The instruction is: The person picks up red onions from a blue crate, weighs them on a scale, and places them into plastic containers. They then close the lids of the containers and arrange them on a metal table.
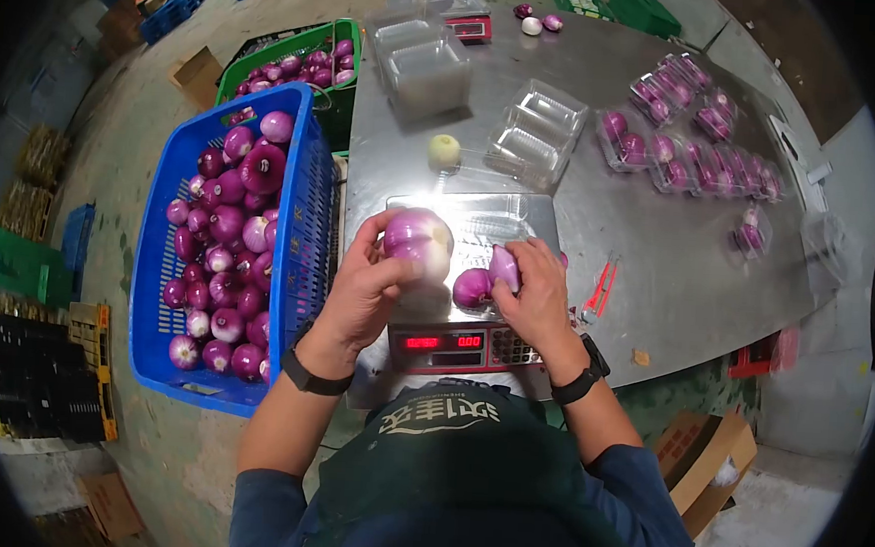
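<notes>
My left hand is closed around a large purple-and-white onion above the left side of the scale. Over the scale's right side, my right hand has its fingers on a small pale purple onion. A darker red onion sits right beside that one, close to my right fingertips. Behind both hands a clear plastic tray lies on the scale's plate. The red display reads 0.00 on its right part.
A blue crate of red onions stands left, with a green crate behind. On the metal table are stacked clear containers, open clamshells, a peeled onion, red-handled scissors and packed onions.
</notes>
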Available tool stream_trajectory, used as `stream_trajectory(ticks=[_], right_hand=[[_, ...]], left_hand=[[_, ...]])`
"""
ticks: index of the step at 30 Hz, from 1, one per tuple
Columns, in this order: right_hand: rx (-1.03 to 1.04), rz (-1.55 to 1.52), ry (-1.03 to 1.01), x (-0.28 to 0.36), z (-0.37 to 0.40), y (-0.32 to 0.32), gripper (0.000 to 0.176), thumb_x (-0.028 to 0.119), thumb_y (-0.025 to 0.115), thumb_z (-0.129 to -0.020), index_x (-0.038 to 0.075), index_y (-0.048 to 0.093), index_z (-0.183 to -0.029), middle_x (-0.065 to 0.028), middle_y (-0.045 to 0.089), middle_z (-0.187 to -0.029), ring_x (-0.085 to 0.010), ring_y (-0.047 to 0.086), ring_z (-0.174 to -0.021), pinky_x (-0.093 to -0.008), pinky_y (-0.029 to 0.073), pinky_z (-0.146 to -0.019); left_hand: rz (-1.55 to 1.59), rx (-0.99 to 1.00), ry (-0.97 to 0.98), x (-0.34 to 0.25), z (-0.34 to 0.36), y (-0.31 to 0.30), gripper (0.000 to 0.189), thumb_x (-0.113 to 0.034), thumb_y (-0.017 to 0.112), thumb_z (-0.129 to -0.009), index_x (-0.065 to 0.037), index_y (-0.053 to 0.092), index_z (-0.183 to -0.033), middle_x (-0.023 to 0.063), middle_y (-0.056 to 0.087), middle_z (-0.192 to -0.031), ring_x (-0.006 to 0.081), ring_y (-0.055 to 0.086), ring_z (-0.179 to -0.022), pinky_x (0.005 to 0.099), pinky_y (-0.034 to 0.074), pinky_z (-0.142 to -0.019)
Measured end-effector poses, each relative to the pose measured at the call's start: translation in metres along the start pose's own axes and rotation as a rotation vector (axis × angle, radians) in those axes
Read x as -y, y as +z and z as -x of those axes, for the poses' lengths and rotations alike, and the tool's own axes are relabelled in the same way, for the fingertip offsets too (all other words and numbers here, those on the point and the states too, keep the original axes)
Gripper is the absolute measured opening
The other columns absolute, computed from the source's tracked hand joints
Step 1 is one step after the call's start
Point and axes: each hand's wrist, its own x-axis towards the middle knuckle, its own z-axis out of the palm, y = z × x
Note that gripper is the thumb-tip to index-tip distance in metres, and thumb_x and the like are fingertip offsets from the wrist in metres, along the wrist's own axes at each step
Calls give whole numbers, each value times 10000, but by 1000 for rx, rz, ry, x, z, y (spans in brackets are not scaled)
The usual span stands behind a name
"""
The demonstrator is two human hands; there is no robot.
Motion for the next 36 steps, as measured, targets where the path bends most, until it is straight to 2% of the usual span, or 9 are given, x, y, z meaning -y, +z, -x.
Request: stream_trajectory(ticks=[6, 9, 14, 17, 21, 22, 26, 32, 36], right_hand=[[19, 47, 11, -5, 6, -7, 515, 196, 751, -816, -9, 619, -1269, -197, 629, -1263, -401, 569, -1220, -478, 449, -1013], [-3, -97, -13, 2, 0, -20, 630, 196, 805, -777, -15, 582, -1326, -220, 599, -1326, -389, 566, -1254, -470, 455, -1054], [183, -445, -35, 18, -15, -33, 864, 177, 863, -767, 38, 444, -1510, -217, 561, -1417, -319, 572, -1318, -424, 463, -1118], [268, -962, 354, 11, -19, -26, 838, 97, 839, -802, 37, 420, -1526, -172, 562, -1412, -247, 596, -1274, -378, 487, -1084], [-32, -1172, 479, -15, -19, -25, 710, 53, 779, -852, 3, 451, -1479, -91, 650, -1250, -171, 645, -1141, -331, 503, -1038], [-83, -1169, 503, -19, -18, -26, 667, 61, 761, -866, -1, 466, -1461, -93, 646, -1256, -174, 656, -1113, -318, 511, -1017], [-79, -1078, 525, -20, -18, -28, 681, 69, 777, -860, -2, 467, -1462, -96, 646, -1258, -173, 653, -1129, -315, 515, -1012], [19, -654, 348, -5, -24, -14, 716, 179, 834, -780, 20, 517, -1402, -143, 680, -1213, -193, 685, -1080, -324, 544, -946], [95, -325, 295, 10, -41, -2, 691, 231, 873, -724, 53, 567, -1318, -127, 702, -1109, -206, 692, -1015, -342, 548, -882]], left_hand=[[167, 134, -163, 21, -12, 4, 515, -434, 495, -1007, -34, 565, -1323, 161, 700, -1121, 294, 722, -902, 360, 596, -711], [161, 194, -227, 32, -18, -1, 585, -466, 463, -995, -20, 578, -1356, 154, 708, -1195, 300, 720, -897, 374, 590, -679], [-100, 188, -261, 44, -24, 19, 564, -524, 407, -1078, -50, 608, -1307, 115, 715, -1152, 170, 698, -856, 292, 545, -618], [-445, 134, -281, 46, -24, 15, 545, -489, 429, -1092, -18, 645, -1261, 78, 721, -1004, 143, 677, -792, 316, 550, -653], [-1287, 6, 424, 59, -22, 12, 624, -480, 712, -913, 53, 650, -1232, 187, 728, -936, 325, 699, -779, 405, 554, -707], [-1381, 82, 353, 65, -25, 8, 549, -464, 814, -812, -64, 718, -1175, 172, 701, -1138, 322, 636, -997, 402, 498, -865], [-1702, 73, 550, 83, -22, 10, 424, -472, 844, -744, -135, 751, -985, 168, 629, -1291, 421, 466, -1280, 473, 335, -1067], [-1524, 31, 394, 82, -29, 0, 351, -246, 767, -777, -68, 697, -1071, 203, 582, -1333, 436, 471, -1274, 510, 414, -1061], [-1399, 46, 542, 87, -29, -19, 329, -118, 695, -779, -19, 642, -1088, 221, 582, -1280, 438, 477, -1272, 516, 452, -1041]])
